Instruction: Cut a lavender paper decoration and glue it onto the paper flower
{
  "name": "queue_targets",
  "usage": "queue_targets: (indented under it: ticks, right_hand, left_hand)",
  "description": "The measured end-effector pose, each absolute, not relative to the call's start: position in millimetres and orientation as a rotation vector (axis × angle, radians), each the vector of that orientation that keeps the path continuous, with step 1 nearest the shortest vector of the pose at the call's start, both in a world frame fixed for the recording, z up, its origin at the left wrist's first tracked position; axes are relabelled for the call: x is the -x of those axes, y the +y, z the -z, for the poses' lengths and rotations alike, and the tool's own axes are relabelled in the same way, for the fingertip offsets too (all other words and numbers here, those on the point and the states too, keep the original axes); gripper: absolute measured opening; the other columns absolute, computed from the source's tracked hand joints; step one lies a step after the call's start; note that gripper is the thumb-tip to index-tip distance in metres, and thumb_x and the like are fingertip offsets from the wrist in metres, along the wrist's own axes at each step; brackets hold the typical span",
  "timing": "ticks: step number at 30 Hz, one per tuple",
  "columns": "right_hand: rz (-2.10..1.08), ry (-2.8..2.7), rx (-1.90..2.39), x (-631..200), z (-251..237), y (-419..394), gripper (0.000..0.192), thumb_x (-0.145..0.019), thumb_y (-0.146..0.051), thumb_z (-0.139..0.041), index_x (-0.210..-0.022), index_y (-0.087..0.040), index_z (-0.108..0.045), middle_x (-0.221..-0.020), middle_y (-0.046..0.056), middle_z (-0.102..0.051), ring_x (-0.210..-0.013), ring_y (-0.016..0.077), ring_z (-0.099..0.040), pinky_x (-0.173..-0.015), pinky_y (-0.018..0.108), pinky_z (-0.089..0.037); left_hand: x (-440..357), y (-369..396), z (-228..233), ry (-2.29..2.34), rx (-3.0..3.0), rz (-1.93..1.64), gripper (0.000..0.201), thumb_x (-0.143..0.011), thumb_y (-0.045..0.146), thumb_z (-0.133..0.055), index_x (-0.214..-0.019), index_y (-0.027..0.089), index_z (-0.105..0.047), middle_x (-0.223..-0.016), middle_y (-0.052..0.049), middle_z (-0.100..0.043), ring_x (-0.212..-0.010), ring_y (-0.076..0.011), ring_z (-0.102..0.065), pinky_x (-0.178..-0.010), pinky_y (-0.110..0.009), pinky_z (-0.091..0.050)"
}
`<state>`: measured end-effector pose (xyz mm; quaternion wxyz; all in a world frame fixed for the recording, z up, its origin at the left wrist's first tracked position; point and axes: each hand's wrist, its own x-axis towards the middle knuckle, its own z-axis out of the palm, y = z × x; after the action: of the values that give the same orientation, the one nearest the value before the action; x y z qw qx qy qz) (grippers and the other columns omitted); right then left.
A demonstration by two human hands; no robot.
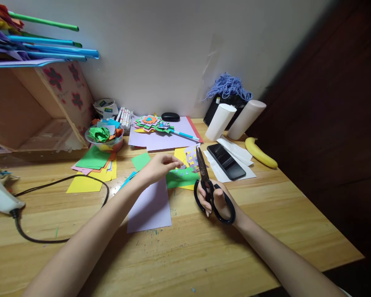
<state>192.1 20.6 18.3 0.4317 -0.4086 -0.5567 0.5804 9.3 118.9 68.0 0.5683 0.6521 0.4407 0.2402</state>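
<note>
My right hand [220,202] is wrapped round the black-handled scissors [205,171], whose closed blades point up and away. My left hand [160,167] is closed in a pinch, a small purple paper piece [183,166] at its fingertips. Below those fingertips is a green paper sheet [185,179] strewn with tiny light scraps, and part of a yellow sheet [179,154] shows behind it. A purple sheet with cut-outs [191,156] lies just left of the scissor blades. Under my left wrist, a plain purple sheet [150,210] is partly covered.
A paper flower [150,123] with a blue stem lies at the back. To the right are a phone [226,161], a banana [260,152] and two white rolls [221,121]. A bowl of scraps [106,138], stacked papers [94,159] and a corded glue gun [3,194] occupy the left.
</note>
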Motion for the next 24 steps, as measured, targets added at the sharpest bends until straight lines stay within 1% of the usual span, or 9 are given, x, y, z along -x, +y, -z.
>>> queue_targets:
  ticks: [2,4,7,9,10,12,14,18,24]
  right_hand:
    - [-1.472,-1.360,0.981,-192.9,-15.3,21.9,0.066,-0.060,-0.085,-0.041,-0.068,-0.019,-0.041,-0.043,-0.008,-0.040,-0.031,0.0055,-0.032,-0.031,0.018,-0.035]
    - [-1.523,-1.324,0.946,-193.3,-12.0,22.9,0.067,-0.059,-0.086,-0.040,-0.068,-0.019,-0.041,-0.042,-0.008,-0.040,-0.030,0.0056,-0.032,-0.030,0.018,-0.035]
    - [-1.588,-1.277,0.890,-192.6,-8.6,23.4,0.067,-0.056,-0.086,-0.043,-0.067,-0.020,-0.040,-0.042,-0.009,-0.040,-0.029,0.0057,-0.033,-0.029,0.019,-0.035]
    - [-1.606,-1.264,0.856,-191.4,-7.9,22.8,0.068,-0.055,-0.086,-0.045,-0.067,-0.020,-0.040,-0.041,-0.009,-0.040,-0.028,0.0057,-0.033,-0.029,0.019,-0.035]
    - [-1.611,-1.260,0.845,-190.8,-7.9,22.3,0.068,-0.054,-0.087,-0.045,-0.067,-0.020,-0.040,-0.041,-0.009,-0.040,-0.028,0.0056,-0.033,-0.029,0.019,-0.035]
    - [-1.619,-1.257,0.834,-189.7,-8.4,21.5,0.069,-0.053,-0.087,-0.045,-0.067,-0.020,-0.041,-0.041,-0.009,-0.040,-0.028,0.0056,-0.032,-0.028,0.019,-0.034]
    - [-1.624,-1.253,0.829,-189.1,-8.8,21.0,0.069,-0.053,-0.087,-0.045,-0.067,-0.019,-0.041,-0.041,-0.008,-0.041,-0.028,0.0056,-0.033,-0.028,0.019,-0.034]
    - [-1.623,-1.257,0.810,-188.7,-4.9,22.1,0.068,-0.054,-0.087,-0.044,-0.067,-0.020,-0.041,-0.042,-0.008,-0.042,-0.029,0.0063,-0.034,-0.029,0.019,-0.036]
    - [-1.641,-1.308,0.810,-189.9,10.4,24.6,0.076,-0.051,-0.091,-0.033,-0.073,-0.019,-0.042,-0.048,-0.004,-0.049,-0.036,0.0103,-0.046,-0.038,0.024,-0.043]
  left_hand:
    - [-11.0,117.8,-70.8,1.052,-1.493,-0.598,0.009,-0.074,0.017,-0.057,-0.074,0.014,-0.066,-0.087,-0.008,-0.071,-0.085,-0.0166,-0.063,-0.084,-0.030,-0.044]
    - [-12.0,116.2,-74.2,1.072,-1.463,-0.649,0.012,-0.074,0.015,-0.056,-0.079,0.014,-0.066,-0.094,-0.009,-0.070,-0.090,-0.0170,-0.062,-0.086,-0.030,-0.043]
    - [-12.3,112.4,-79.1,1.022,-1.382,-0.710,0.024,-0.081,0.028,-0.051,-0.094,0.015,-0.066,-0.109,-0.010,-0.066,-0.103,-0.0191,-0.059,-0.089,-0.032,-0.042]
    - [-13.0,108.5,-81.0,0.933,-1.332,-0.699,0.031,-0.081,0.038,-0.053,-0.098,0.015,-0.066,-0.112,-0.010,-0.065,-0.107,-0.0209,-0.057,-0.089,-0.033,-0.042]
    - [-13.8,106.3,-81.2,0.873,-1.327,-0.679,0.033,-0.078,0.040,-0.057,-0.098,0.015,-0.066,-0.112,-0.010,-0.065,-0.107,-0.0213,-0.057,-0.090,-0.032,-0.042]
    - [-16.4,101.6,-80.3,0.752,-1.340,-0.623,0.034,-0.071,0.037,-0.067,-0.096,0.014,-0.067,-0.106,-0.009,-0.068,-0.104,-0.0213,-0.058,-0.091,-0.031,-0.041]
    - [-19.5,97.9,-78.3,0.677,-1.331,-0.594,0.034,-0.068,0.035,-0.071,-0.093,0.013,-0.068,-0.100,-0.009,-0.070,-0.099,-0.0206,-0.060,-0.092,-0.031,-0.041]
    - [-23.2,97.3,-76.6,0.717,-1.292,-0.707,0.028,-0.069,0.032,-0.070,-0.089,0.012,-0.068,-0.092,-0.007,-0.071,-0.090,-0.0178,-0.063,-0.088,-0.030,-0.043]
    - [-20.5,104.1,-82.2,0.876,-1.363,-0.904,0.018,-0.072,0.029,-0.066,-0.083,0.015,-0.065,-0.087,-0.005,-0.071,-0.080,-0.0147,-0.063,-0.079,-0.028,-0.046]
